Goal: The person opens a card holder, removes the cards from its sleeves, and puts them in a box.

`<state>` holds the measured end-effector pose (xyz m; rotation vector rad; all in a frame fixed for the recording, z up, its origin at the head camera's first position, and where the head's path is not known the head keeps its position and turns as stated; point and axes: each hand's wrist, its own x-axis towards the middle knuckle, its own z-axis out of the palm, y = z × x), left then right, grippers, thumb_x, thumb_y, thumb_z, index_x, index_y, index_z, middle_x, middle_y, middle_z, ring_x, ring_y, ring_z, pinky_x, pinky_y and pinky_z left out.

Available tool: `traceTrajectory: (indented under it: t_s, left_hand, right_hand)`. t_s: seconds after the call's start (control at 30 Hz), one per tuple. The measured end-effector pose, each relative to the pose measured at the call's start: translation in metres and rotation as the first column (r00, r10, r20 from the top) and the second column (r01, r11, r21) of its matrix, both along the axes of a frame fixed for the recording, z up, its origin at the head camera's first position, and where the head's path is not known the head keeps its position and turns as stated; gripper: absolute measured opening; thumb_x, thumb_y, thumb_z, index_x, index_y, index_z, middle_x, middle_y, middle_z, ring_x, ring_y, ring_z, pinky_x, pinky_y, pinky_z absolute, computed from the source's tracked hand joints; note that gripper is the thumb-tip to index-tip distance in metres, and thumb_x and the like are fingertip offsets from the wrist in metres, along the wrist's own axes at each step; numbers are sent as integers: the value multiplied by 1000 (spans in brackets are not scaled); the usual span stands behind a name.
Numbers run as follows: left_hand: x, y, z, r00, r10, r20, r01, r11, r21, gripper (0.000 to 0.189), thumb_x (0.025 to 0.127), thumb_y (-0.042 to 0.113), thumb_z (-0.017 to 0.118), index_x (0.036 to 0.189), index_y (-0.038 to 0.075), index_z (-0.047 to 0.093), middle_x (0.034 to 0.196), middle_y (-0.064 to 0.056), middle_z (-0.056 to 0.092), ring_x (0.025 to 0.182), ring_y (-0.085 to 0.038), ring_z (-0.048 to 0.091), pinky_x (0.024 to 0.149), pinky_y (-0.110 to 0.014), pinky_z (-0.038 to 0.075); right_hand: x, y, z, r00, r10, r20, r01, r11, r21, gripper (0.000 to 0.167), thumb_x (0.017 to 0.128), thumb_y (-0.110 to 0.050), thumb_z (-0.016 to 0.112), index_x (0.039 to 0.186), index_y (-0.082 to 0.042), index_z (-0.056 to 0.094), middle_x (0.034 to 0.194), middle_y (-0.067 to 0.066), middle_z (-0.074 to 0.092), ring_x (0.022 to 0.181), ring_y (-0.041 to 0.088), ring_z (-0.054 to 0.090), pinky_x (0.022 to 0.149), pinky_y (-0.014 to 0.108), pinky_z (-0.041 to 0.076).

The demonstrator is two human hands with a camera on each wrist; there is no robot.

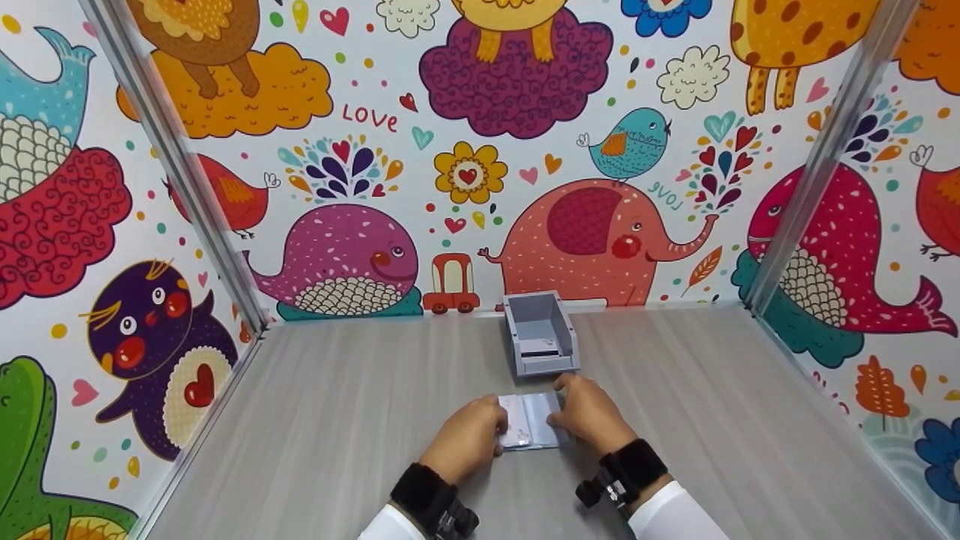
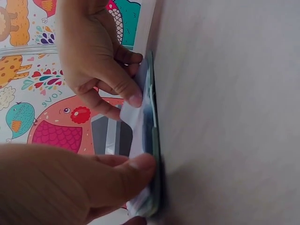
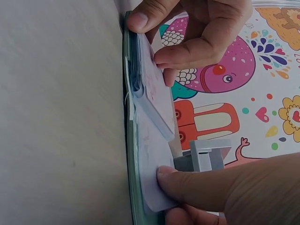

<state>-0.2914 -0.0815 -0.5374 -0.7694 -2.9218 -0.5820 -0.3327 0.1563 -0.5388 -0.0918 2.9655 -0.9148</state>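
A small booklet (image 1: 535, 424) lies spread open on the table, with a printed page at left and a pale bluish page at right. Its thin greenish cover (image 3: 132, 178) shows edge-on in the right wrist view, under a thick stack of leaves on the left half. My left hand (image 1: 471, 435) grips the left edge, thumb on the stack. With thumb on top and fingers at the outer edge, my right hand (image 1: 592, 412) holds the right side. In the left wrist view a translucent leaf (image 2: 136, 124) stands partly raised by the right fingers.
Just beyond the booklet stands a grey open-front bin (image 1: 547, 366), with a flat white card-like item (image 1: 538, 346) inside. Cartoon-printed panels (image 1: 465, 97) in metal frames (image 1: 187, 172) wall in the table (image 1: 360, 405) at the back and both sides.
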Motion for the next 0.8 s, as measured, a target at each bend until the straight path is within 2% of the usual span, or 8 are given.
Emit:
traceTrajectory:
  t_s: [0.1,0.2,0.33,0.4,0.47,0.57,0.63,0.8]
  left_hand:
    - [2,-2,0,999,-25,-40,26,999,23,25,74,6,97,93,10,80,97,4,64,85,-13,62,81,-31,58]
    - [3,-3,-1,997,-32,-72,35,999,31,26,73,11,98,91,10,79,97,4,65,85,-13,65,81,-32,59]
    - [3,-1,-2,995,-18,-93,18,1000,4,17,82,13,95,89,11,79,98,4,67,87,-15,68,81,-34,59]
    - [3,0,-2,994,-14,-105,13,1000,-11,14,86,12,93,89,12,79,98,3,68,88,-16,69,81,-35,59]
    - [2,0,-3,993,-8,-114,6,1000,-21,12,87,10,92,90,11,80,98,3,69,88,-17,70,80,-35,60]
    - [1,1,-4,991,3,-137,-6,1000,-23,13,85,11,93,90,11,81,97,1,67,87,-18,69,79,-35,59]
    - [1,1,-4,989,21,-146,-25,999,-22,14,84,14,93,89,11,80,96,1,64,86,-18,66,78,-36,59]
    - [-1,-1,-4,988,53,-146,-58,998,-30,24,82,20,96,80,12,72,92,2,59,79,-16,59,75,-38,56]
  right_hand:
    - [1,2,0,999,13,-36,-13,1000,9,54,79,-11,101,125,-2,75,109,12,78,94,25,67,89,50,59]
    - [0,3,2,1000,10,-25,-10,1000,-8,52,79,-12,101,123,-2,75,107,12,78,93,25,67,89,48,59]
    - [0,0,4,1000,9,-24,-12,993,-119,35,84,-10,95,114,-2,78,93,7,72,82,20,63,73,37,56]
    - [1,-4,3,999,33,-40,-40,979,-199,24,88,-9,90,108,-2,79,86,5,71,75,17,63,66,32,52]
    - [2,-9,2,996,81,-41,-90,954,-287,18,92,-7,85,107,0,79,84,4,72,70,15,65,61,29,53]
    - [4,-16,-2,987,158,0,-145,907,-395,19,95,-5,80,111,4,78,88,8,77,70,16,72,61,28,59]
    - [6,-20,-6,983,183,28,-153,889,-432,22,96,-4,77,115,7,76,92,10,79,71,16,74,62,28,61]
    - [8,-25,-12,984,169,51,-132,895,-427,29,95,-4,76,121,9,77,95,10,81,69,13,71,61,26,60]
